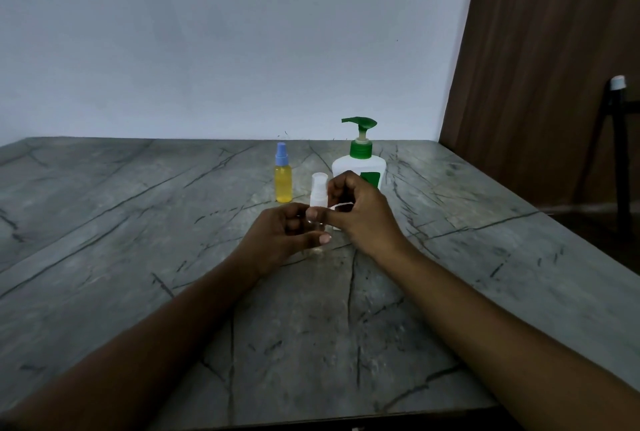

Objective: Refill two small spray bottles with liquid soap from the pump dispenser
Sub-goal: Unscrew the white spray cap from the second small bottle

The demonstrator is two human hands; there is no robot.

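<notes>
Nearest, the left forearm and right forearm are reaching in over the counter and meeting at its middle. The left hand is gripping the body of the clear spray bottle, which is standing upright with its long axis vertical, its base at or just above the counter. The right hand is curling in from the right at the bottle's neck, thumb lying across the shoulder just below the white sprayer head; it seems to be pinching the collar, though the far fingers are hidden. So the top is lying directly above the left hand's grip and against the right hand, which is placed to twist it off. Just behind is standing the pump dispenser, nozzle pointing left, and the yellow spray bottle is standing near it, farther left.
</notes>
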